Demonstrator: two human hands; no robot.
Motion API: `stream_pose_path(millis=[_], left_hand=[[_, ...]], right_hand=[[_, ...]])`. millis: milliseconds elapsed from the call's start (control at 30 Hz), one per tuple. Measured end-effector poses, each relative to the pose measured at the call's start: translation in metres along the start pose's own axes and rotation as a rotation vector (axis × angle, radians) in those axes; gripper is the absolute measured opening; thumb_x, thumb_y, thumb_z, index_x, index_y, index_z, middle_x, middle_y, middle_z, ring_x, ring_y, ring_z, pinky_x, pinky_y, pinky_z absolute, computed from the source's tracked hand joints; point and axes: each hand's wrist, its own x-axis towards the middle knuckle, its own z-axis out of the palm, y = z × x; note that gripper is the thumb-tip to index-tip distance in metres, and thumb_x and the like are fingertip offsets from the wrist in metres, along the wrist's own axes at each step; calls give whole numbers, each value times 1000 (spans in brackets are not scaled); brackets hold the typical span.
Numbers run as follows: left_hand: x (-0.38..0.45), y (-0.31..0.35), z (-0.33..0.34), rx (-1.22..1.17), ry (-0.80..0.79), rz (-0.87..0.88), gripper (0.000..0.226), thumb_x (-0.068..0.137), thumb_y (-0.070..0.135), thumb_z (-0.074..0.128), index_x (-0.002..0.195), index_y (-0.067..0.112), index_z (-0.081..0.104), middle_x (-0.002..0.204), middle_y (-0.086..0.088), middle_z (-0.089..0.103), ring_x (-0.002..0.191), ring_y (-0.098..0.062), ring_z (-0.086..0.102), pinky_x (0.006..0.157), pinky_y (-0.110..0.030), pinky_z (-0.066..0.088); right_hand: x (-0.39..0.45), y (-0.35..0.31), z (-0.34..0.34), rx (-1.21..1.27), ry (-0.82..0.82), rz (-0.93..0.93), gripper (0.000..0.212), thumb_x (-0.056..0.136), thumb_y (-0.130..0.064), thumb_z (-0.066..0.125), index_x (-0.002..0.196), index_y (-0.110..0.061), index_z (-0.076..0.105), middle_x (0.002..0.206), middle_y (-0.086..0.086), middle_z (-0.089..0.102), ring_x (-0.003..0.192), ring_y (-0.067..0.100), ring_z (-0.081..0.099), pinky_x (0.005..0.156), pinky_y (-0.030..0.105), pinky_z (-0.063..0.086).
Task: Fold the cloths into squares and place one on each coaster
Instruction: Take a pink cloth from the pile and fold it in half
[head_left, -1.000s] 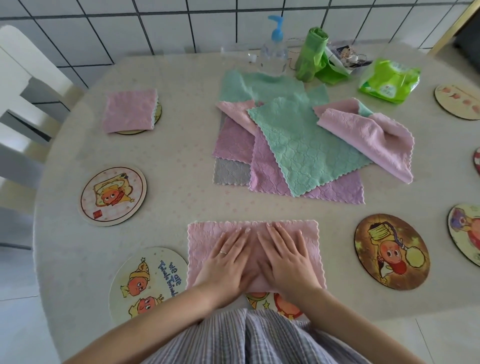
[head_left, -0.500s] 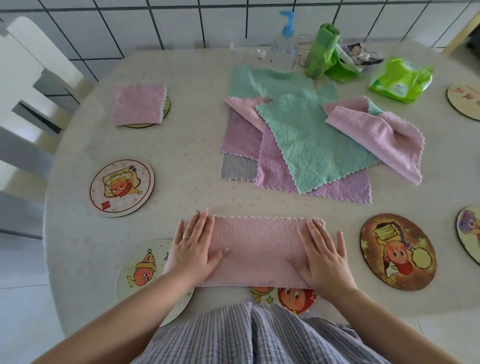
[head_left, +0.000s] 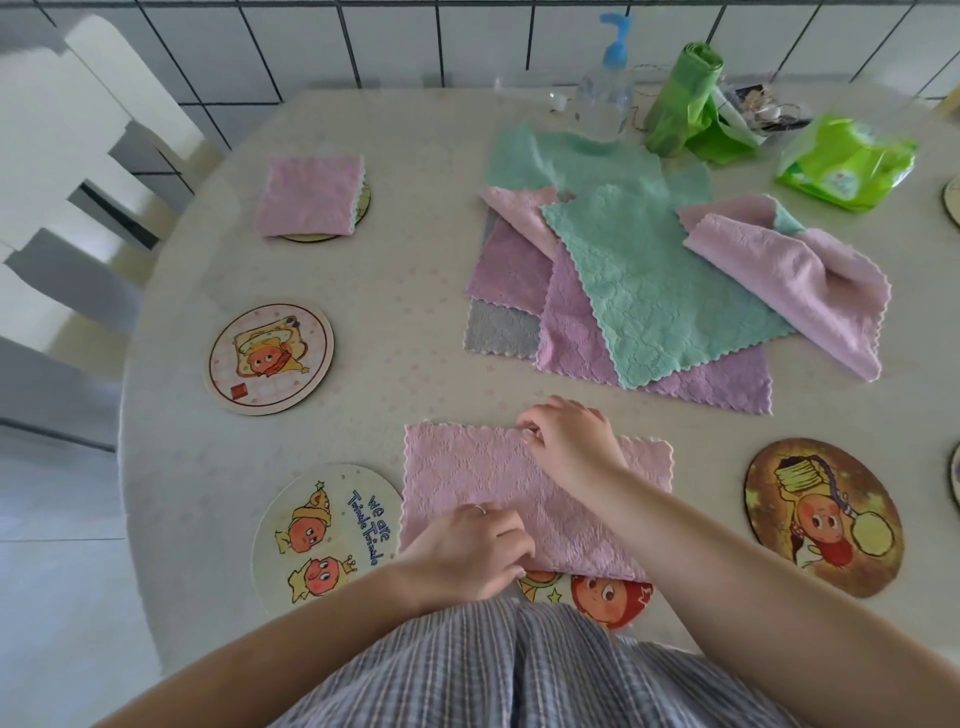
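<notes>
A pink cloth (head_left: 462, 467), folded into a long strip, lies at the table's near edge. It partly covers a coaster (head_left: 608, 595) with an orange cartoon face. My left hand (head_left: 467, 551) pinches the strip's near edge with curled fingers. My right hand (head_left: 571, 441) pinches its far edge near the middle. Another pink cloth (head_left: 309, 195), folded square, sits on a coaster (head_left: 363, 200) at the far left. Bare coasters lie at the near left (head_left: 327, 535), the middle left (head_left: 270, 358) and the near right (head_left: 826, 519).
A loose pile of green, pink and grey cloths (head_left: 649, 291) is spread over the table's middle. Behind it stand a pump bottle (head_left: 605, 88), a green bag roll (head_left: 680, 98) and a wipes pack (head_left: 847, 163). A white chair (head_left: 67, 171) stands at the left.
Both hands were flat, smoothing the strip outward from the middle to its ends. Now they have come back toward the middle, and each pinches an edge.
</notes>
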Motion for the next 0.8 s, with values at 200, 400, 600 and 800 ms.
stream_pose_path(millis=[200, 400, 600, 800], left_hand=[[0, -1, 5, 9, 32, 48, 14, 80, 27, 65, 88, 16, 65, 85, 0, 61, 73, -19, 61, 65, -33, 56], [4, 3, 2, 101, 22, 57, 21, 83, 18, 44, 75, 11, 62, 75, -2, 55, 60, -19, 52, 51, -33, 52], [-15, 22, -18, -54, 119, -164, 19, 93, 25, 43, 94, 16, 60, 85, 4, 60, 74, -13, 54, 66, -26, 44], [-49, 28, -18, -431, 375, -453, 5, 95, 22, 47, 98, 24, 51, 71, 10, 62, 56, -5, 58, 47, -17, 43]], right_hand=[[10, -4, -6, -95, -103, 65, 14, 90, -32, 56, 100, -24, 63, 104, -4, 62, 98, 19, 57, 92, 38, 40], [8, -5, -14, -26, -161, 34, 10, 90, -27, 54, 94, -20, 59, 99, -2, 60, 93, 20, 56, 79, 32, 40], [-12, 0, -35, 277, -178, 93, 5, 90, -25, 49, 85, -23, 47, 74, -5, 55, 63, 14, 49, 56, 29, 37], [-28, -7, -56, 369, -55, 75, 4, 90, -22, 54, 88, -21, 51, 74, -3, 60, 57, 10, 48, 50, 25, 33]])
